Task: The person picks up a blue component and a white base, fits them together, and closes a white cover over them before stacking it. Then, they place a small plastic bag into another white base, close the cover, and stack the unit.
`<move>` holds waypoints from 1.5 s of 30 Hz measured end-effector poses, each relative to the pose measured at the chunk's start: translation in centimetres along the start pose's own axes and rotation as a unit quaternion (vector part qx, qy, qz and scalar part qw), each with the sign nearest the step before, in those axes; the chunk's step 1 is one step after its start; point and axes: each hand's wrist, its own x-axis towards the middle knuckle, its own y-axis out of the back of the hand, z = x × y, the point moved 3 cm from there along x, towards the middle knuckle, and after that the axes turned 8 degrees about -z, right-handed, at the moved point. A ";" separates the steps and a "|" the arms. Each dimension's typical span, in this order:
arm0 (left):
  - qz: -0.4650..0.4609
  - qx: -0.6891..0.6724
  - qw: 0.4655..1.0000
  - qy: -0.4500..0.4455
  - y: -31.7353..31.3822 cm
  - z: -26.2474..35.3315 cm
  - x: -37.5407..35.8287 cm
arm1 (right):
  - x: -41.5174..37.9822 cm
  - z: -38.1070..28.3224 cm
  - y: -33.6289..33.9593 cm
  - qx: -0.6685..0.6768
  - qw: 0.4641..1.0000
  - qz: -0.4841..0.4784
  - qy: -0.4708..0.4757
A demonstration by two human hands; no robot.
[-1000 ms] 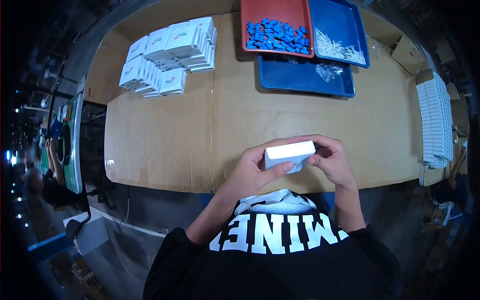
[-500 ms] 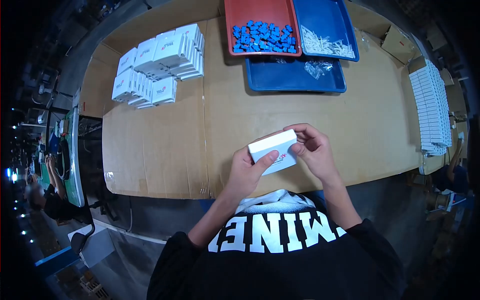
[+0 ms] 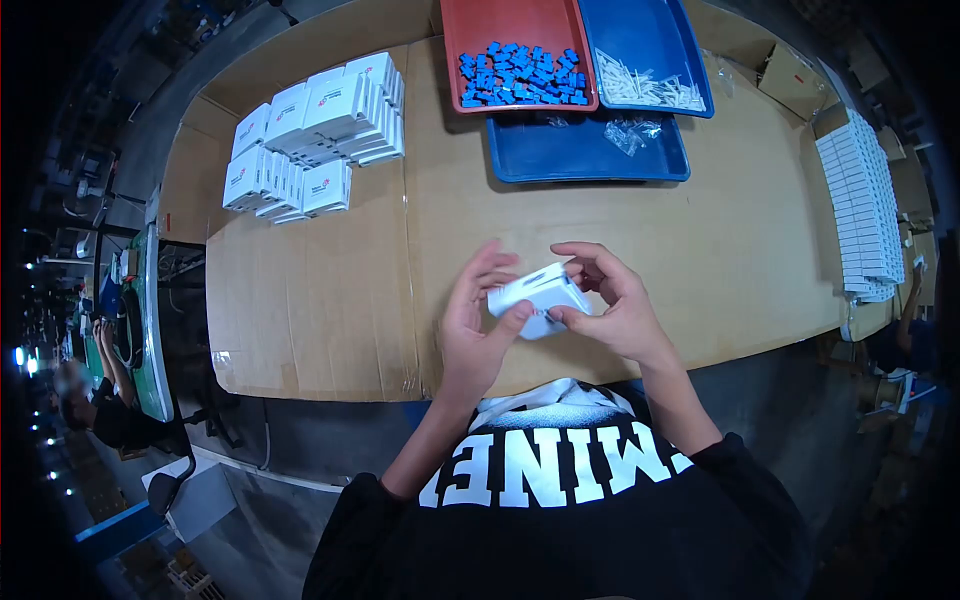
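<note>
A small white cardboard box (image 3: 556, 294) with a red mark on its face is held tilted above the table, close to my body. Its top edge looks partly open, with a dark gap showing. My right hand (image 3: 622, 312) grips its right side, thumb on the near face and fingers curled behind the top. My left hand (image 3: 473, 328) has its thumb against the lower left of the near face. The left fingers are raised and blurred beside the box's left end.
Stacked white boxes (image 3: 325, 105) stand at the back left. A red tray (image 3: 457, 60) holds blue parts; a blue tray (image 3: 708, 70) holds white sticks. Below them, another blue tray (image 3: 560, 165) has clear plastic. White boxes (image 3: 855, 210) line the right edge. Another person (image 3: 115, 400) is far left.
The box has tilted and its top edge now shows a gap. My left fingers have lifted away behind it, while my right hand has shifted further onto the box.
</note>
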 end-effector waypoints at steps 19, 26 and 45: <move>-0.087 -0.011 0.996 -0.003 -0.8 1.7 -0.6 | -1.9 -0.2 -0.1 0.092 0.995 0.005 0.044; -0.073 -0.010 0.997 0.014 -0.7 1.6 -0.4 | -1.9 -0.2 0.0 0.068 0.996 0.014 0.054; 0.003 -0.080 0.997 0.022 -1.2 1.5 0.1 | -1.4 1.6 -0.1 0.181 0.982 0.053 0.030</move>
